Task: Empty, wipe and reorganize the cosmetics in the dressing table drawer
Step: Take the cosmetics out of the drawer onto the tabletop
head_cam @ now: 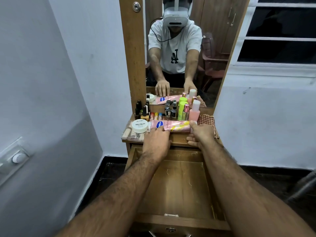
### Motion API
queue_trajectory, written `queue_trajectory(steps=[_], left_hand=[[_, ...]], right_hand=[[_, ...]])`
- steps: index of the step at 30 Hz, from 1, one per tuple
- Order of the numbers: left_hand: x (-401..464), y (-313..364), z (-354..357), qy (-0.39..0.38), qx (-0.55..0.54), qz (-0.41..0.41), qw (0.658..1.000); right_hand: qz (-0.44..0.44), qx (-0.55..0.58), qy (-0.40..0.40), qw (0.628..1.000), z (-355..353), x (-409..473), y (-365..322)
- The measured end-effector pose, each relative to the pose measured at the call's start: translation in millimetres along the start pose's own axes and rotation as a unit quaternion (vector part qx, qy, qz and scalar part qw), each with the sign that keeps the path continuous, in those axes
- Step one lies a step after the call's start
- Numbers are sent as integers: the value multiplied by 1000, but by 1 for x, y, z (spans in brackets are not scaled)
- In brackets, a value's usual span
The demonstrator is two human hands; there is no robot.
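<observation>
- Both hands, left hand (156, 140) and right hand (201, 134), hold 1 pink lotion tube (171, 126) (lying flat) on the dressing table top (179, 139).
- Drawer (177, 185) open below.

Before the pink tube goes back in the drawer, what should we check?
1. Drawer open: ok.
2. Drawer bare inside: ok.
3. Drawer wiped: cannot tell.
4. Pink tube held: ok, left hand on one end and right hand on the other.
5. Cloth within reach on the top: ok.
6. Other cosmetics out: ok, white jar and bottles stand on top.
</observation>
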State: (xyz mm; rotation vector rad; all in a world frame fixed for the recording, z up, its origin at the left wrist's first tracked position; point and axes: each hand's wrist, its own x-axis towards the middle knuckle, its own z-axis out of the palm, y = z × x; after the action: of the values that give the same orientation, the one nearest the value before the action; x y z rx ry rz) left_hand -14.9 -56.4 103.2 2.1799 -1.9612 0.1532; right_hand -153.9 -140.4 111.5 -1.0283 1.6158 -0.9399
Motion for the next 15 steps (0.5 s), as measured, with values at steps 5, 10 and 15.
queue_trajectory(steps=[5,10,15], left_hand=[[-1,2,0,-14,9,-6,1000],[-2,2,1,-16,11,-8,1000],[-6,3,0,-12,1,-13,1000]], right_hand=[[-50,-107,14,993,-5,-4,3],[-49,-116,14,992,-2,2,8],[-70,-138,19,988,-5,-5,9]])
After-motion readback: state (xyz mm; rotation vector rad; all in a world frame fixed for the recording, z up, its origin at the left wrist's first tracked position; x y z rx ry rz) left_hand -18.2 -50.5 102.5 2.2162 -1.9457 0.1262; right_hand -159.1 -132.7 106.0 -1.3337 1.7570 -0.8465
